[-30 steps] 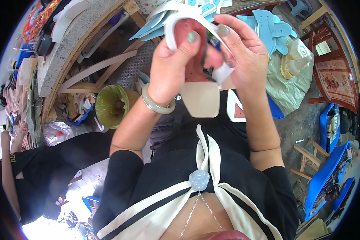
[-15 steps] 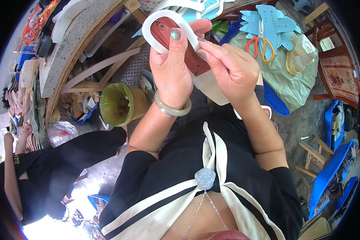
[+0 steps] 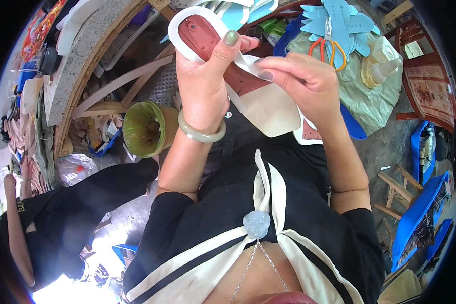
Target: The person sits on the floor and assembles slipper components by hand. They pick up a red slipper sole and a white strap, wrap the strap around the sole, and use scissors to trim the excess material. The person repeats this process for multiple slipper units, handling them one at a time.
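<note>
A shoe insole (image 3: 198, 38) has a reddish-brown face and a beige far part of its surface. Around its rounded end runs a white edging strip (image 3: 176, 36). My left hand (image 3: 206, 83) is wrapped about the insole, its thumb pressing on the edge. The strip's free length is pinched between thumb and finger of my right hand (image 3: 309, 83), standing partly off the insole's side. Under my right wrist, another white-edged reddish piece (image 3: 310, 133) shows on my lap, partly covered.
Orange-handled scissors (image 3: 331, 50) rest on light-blue cut pieces (image 3: 342, 23) at the upper right, beside a plastic bottle (image 3: 377, 71). A lined bin (image 3: 146, 130) stands left of my lap. A stone-topped bench (image 3: 71, 76) and another person's dark-clothed leg (image 3: 106, 190) are further left.
The insole and my left hand have shifted a little left. My right hand has moved right and slightly down with the strip, and more of the beige part shows.
</note>
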### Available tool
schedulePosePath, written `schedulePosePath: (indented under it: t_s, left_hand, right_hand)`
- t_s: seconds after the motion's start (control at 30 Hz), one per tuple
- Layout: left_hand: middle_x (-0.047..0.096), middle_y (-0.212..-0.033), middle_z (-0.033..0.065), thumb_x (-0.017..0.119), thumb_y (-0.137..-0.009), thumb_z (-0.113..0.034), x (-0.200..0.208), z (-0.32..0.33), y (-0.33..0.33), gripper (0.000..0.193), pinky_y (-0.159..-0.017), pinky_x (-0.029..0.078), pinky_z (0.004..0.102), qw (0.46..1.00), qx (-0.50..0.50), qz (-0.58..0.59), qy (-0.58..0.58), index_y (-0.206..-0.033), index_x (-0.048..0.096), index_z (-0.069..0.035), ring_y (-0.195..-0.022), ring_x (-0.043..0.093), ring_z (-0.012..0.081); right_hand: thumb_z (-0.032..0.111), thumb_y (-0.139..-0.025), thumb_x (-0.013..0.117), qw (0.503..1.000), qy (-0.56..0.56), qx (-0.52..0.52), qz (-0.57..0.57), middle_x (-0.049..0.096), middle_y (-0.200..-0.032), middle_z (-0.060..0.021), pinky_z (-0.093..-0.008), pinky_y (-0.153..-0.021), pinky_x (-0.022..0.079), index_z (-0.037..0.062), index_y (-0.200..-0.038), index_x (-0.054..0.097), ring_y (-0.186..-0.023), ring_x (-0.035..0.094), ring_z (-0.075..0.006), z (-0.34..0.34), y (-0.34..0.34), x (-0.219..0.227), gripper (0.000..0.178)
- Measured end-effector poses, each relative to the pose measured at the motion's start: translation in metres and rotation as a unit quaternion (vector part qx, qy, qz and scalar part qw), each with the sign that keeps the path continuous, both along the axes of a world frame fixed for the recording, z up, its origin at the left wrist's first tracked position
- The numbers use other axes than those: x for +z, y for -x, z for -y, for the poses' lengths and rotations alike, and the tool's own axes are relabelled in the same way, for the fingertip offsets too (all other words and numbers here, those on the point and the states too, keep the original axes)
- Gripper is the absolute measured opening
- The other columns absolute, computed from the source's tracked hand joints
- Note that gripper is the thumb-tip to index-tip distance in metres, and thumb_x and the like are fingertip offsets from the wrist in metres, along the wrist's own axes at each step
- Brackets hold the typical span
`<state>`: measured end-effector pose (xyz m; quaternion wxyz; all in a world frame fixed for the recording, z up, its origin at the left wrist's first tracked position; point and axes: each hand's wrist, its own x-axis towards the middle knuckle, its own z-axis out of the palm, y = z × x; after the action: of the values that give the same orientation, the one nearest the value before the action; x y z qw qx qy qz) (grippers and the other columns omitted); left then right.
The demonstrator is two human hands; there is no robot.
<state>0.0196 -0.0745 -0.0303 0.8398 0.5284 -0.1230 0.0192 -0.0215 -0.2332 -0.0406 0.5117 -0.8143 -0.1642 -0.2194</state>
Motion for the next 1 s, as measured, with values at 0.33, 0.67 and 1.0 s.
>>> schedulePosePath:
  t_s: [0.33,0.67,1.0]
  left_hand:
    - [0.06,-0.085,0.0128,0.053,-0.094,-0.016,0.012,0.0,0.01,0.02,-0.074,0.051,0.0356,0.998,-0.05,0.018,0.031,-0.1,0.053,0.002,-0.077,0.063,0.0225]
    - [0.063,-0.092,0.0126,0.064,-0.088,-0.016,-0.008,-0.003,0.004,0.025,-0.073,0.05,0.0308,0.997,-0.028,0.059,-0.045,-0.102,0.056,0.002,-0.078,0.06,0.0183]
    - [0.065,-0.1,0.0124,0.055,-0.095,-0.023,-0.047,-0.008,0.01,0.027,-0.086,0.051,0.0342,0.998,-0.048,-0.019,0.029,-0.103,0.057,0.002,-0.098,0.062,0.021]
  right_hand:
    - [0.008,-0.071,0.074,0.988,0.09,0.002,0.126,0.056,-0.062,-0.0043,-0.0307,-0.047,0.04,0.007,-0.086,0.071,-0.054,0.054,-0.0196,-0.009,-0.003,-0.007,0.015]
    - [0.008,-0.073,0.071,0.988,0.096,-0.015,0.119,0.058,-0.065,-0.0066,-0.0312,-0.049,0.046,0.0074,-0.087,0.07,-0.058,0.059,-0.0238,-0.015,-0.014,-0.021,0.014]
    - [0.019,-0.088,0.065,0.917,-0.213,0.075,-0.33,0.068,-0.086,-0.0021,-0.0202,-0.063,0.048,0.0007,-0.104,0.069,-0.074,0.061,-0.0058,0.011,-0.02,-0.018,0.024]
